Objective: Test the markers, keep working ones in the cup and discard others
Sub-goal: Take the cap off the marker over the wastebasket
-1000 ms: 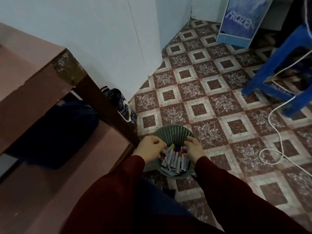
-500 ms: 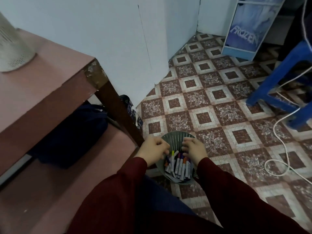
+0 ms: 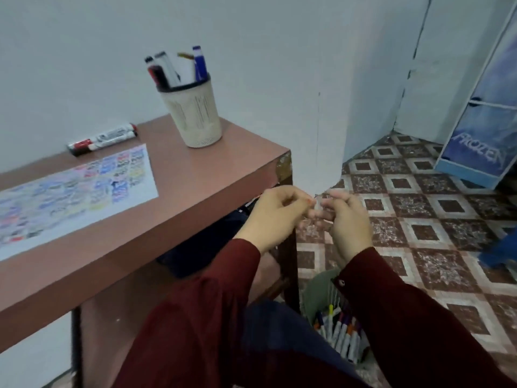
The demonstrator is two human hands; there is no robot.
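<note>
— Where were the markers (image 3: 167,68)?
— Upright in the cup (image 3: 193,116) on the bench (image 3: 209,175), beyond both hands; more lay in the floor basket (image 3: 316,292) below them.
— Their grip?
— Left hand (image 3: 274,217) and right hand (image 3: 347,222) had fingers curled, tips nearly meeting; pinching what, I couldn't tell.

A pale wall (image 3: 251,51) is rising behind a reddish-brown table (image 3: 195,177) that is standing on brown-and-white patterned floor tiles (image 3: 419,219). 1 blue cabinet (image 3: 481,135) lettered FROZEN is occupying the corner in dim light.
</note>
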